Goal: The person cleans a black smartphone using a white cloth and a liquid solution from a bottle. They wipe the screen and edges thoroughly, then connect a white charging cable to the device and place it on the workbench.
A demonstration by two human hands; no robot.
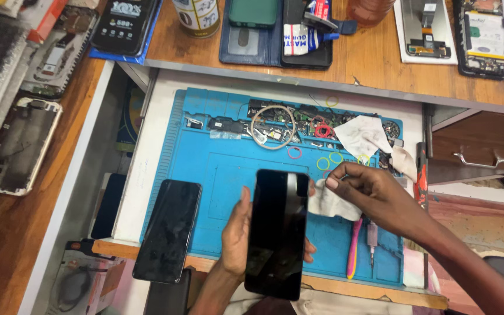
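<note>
Repair bench: a white pull-out surface (pixel 158 116) carrying a blue silicone work mat (pixel 217 157), set below a brown wooden desk top (pixel 374 58).

Nearest item: one black glossy rectangular smartphone, screen dark (pixel 278 233), held upright above the front edge of the mat. Its long axis runs near to far, tilted slightly. The left hand (pixel 237 233) grips it from behind and along its left edge, thumb on that edge and fingertips showing at the right edge. The right hand (pixel 374 195) comes in from the right, fingers pinched shut on one crumpled white cleaning cloth (pixel 331 203); the cloth touches the phone's upper right edge. The phone therefore lies immediately left of the right hand, and the left hand is the one bearing it.

Beside it, left: one second black smartphone, face dark (pixel 168 230), lying loose across the mat's left front corner, long axis parallel to the held one, clear of both hands.

Beside it, right: one pink-handled tool (pixel 354 248) and one small metal-tipped tool (pixel 372 239), lying on the mat below the right hand.

Mid mat: four loose rubber bands in the open, one pink (pixel 294 153) and three yellow-green (pixel 323 163); one more crumpled white wipe (pixel 363 135).

Far mat edge: one coiled grey cable ring (pixel 272 127) among small black parts, too small to count.

Desk top, farthest: one open dark blue wallet case (pixel 252 35), one cylindrical can (pixel 196 16), and two opened phones with boards exposed (pixel 484 38).
</note>
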